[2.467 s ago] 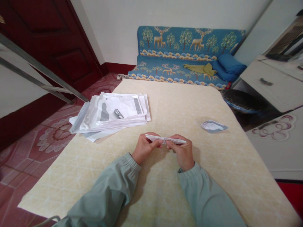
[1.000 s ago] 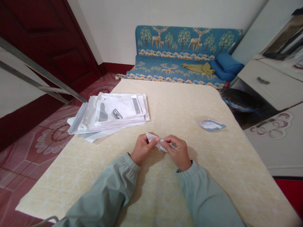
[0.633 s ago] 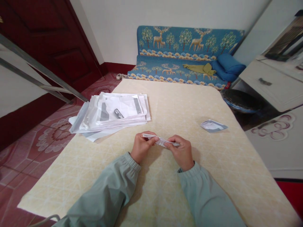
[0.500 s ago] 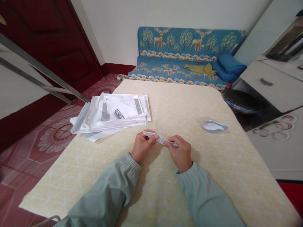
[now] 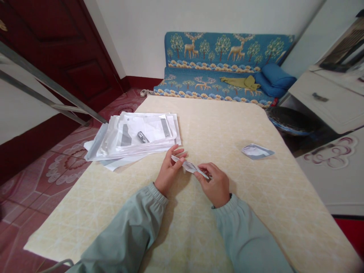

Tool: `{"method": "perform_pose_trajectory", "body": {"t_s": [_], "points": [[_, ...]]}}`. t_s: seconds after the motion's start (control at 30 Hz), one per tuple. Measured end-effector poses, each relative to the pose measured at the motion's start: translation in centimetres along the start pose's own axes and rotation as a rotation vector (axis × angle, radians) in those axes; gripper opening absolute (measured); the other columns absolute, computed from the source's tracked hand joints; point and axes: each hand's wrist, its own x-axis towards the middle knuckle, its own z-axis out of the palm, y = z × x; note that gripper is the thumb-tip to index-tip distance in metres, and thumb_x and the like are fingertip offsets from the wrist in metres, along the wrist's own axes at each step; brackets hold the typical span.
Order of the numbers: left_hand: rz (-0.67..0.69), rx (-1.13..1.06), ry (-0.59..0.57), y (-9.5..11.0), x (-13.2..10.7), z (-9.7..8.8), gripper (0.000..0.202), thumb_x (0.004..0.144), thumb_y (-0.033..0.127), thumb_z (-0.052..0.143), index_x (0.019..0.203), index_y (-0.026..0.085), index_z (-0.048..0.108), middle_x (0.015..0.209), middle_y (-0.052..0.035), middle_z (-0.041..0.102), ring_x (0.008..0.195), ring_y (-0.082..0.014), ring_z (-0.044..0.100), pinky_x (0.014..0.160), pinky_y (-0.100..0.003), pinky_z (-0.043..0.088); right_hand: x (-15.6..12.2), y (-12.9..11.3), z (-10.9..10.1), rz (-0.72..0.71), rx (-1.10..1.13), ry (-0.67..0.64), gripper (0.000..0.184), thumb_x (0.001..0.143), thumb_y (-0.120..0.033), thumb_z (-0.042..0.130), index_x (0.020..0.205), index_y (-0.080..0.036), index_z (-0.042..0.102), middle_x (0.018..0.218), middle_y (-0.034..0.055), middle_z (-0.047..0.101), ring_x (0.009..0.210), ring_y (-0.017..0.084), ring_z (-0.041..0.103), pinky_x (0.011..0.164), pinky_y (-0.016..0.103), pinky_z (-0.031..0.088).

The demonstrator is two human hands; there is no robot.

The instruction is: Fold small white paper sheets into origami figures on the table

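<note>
Head view: we have just let our left hand (image 5: 170, 172) spread open, its fingers fanned and no longer pressing the folded white paper strip (image 5: 190, 166). The strip now slants from beside those fingers to our right hand (image 5: 214, 185), which pinches its end. A stack of white paper packets (image 5: 142, 131) lies ahead of the left hand; a small folded paper (image 5: 257, 151) lies ahead and right of the right hand.

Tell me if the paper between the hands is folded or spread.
Folded: the white paper strip forms a narrow creased band with pointed ends, running from the left hand to the right hand.
</note>
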Motion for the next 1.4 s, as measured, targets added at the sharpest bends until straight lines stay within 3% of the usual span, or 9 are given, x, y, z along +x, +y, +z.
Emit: {"method": "perform_pose_trajectory", "body": {"t_s": [0.17,0.33,0.43,0.63,0.73,0.87,1.03,1.2,1.4], "points": [[0.006,0.05,-0.116,-0.1,0.0,0.1,0.059,0.084,0.032,0.062,0.136,0.026,0.034,0.134,-0.0144,0.046,0.115,-0.026,0.057,0.096,-0.045,0.045,-0.2,0.2,0.3,0.032,0.02,-0.026,0.01,0.081,-0.022,0.058,0.087,-0.021,0.066,0.08,0.003,0.07,0.065,0.015,0.063,0.062,0.025,0.049],[0.095,0.304,-0.283,-0.1,-0.3,0.0,0.076,0.082,0.026,0.064,0.145,0.025,0.022,0.139,-0.0156,0.045,0.124,-0.0259,0.049,0.103,-0.044,0.039,-0.3,0.3,0.6,0.061,0.012,-0.017,0.01,0.081,-0.022,0.056,0.083,-0.02,0.066,0.076,0.0032,0.071,0.064,0.016,0.065,0.059,0.024,0.05],[0.144,0.429,-0.322,0.0,-0.4,0.1,0.077,0.078,0.018,0.063,0.145,0.024,0.025,0.137,-0.014,0.049,0.125,-0.0251,0.049,0.104,-0.042,0.038,-0.3,0.4,0.5,0.06,0.002,-0.012,0.011,0.079,-0.02,0.056,0.084,-0.021,0.066,0.075,0.0034,0.071,0.065,0.016,0.066,0.059,0.024,0.05],[0.034,0.341,-0.048,-0.1,-0.1,0.5,0.062,0.075,0.019,0.063,0.134,0.016,0.043,0.101,-0.0098,0.07,0.088,-0.0202,0.067,0.079,-0.033,0.053,-0.2,0.1,0.4,0.082,-0.015,-0.023,0.013,0.078,-0.02,0.056,0.087,-0.022,0.065,0.071,0.0016,0.07,0.062,0.016,0.065,0.056,0.024,0.049],[0.001,0.278,0.108,-0.2,0.1,0.5,0.06,0.073,0.022,0.066,0.129,0.013,0.046,0.095,-0.0089,0.071,0.079,-0.0181,0.068,0.072,-0.03,0.055,-0.3,-0.3,0.5,0.079,0.017,-0.066,0.021,0.076,-0.018,0.056,0.096,-0.022,0.062,0.068,-0.0008,0.067,0.059,0.014,0.063,0.054,0.022,0.047],[0.085,0.37,0.277,0.2,0.0,0.6,0.058,0.069,0.024,0.072,0.123,0.015,0.052,0.094,-0.0065,0.066,0.076,-0.0153,0.066,0.07,-0.027,0.055,-0.6,-1.0,0.7,0.058,0.017,-0.083,0.02,0.075,-0.014,0.053,0.093,-0.022,0.056,0.069,-0.0007,0.065,0.058,0.013,0.061,0.054,0.022,0.046],[0.109,0.409,0.27,0.7,-0.2,0.8,0.044,0.074,0.032,0.069,0.113,0.013,0.06,0.086,-0.0051,0.066,0.073,-0.0148,0.065,0.069,-0.026,0.053,-0.6,-1.2,0.8,0.069,-0.065,-0.045,0.01,0.077,-0.015,0.051,0.084,-0.022,0.054,0.071,0.0002,0.065,0.059,0.014,0.061,0.057,0.023,0.045],[0.027,0.397,0.265,0.4,-0.1,0.6,0.024,0.076,0.025,0.062,0.094,0.011,0.071,0.088,-0.0088,0.073,0.079,-0.0189,0.067,0.073,-0.029,0.052,-0.7,-1.3,0.9,0.038,-0.104,-0.031,0.009,0.077,-0.014,0.051,0.081,-0.022,0.055,0.07,0.0,0.064,0.058,0.014,0.059,0.057,0.024,0.043],[0.066,0.408,0.291,0.2,0.0,0.3,0.017,0.071,0.023,0.065,0.083,0.013,0.073,0.076,-0.0051,0.073,0.066,-0.0168,0.066,0.063,-0.027,0.052,-0.7,-1.7,0.7,-0.04,-0.068,-0.06,0.01,0.079,-0.015,0.052,0.082,-0.021,0.06,0.074,0.0022,0.065,0.062,0.014,0.059,0.061,0.025,0.043]]}}
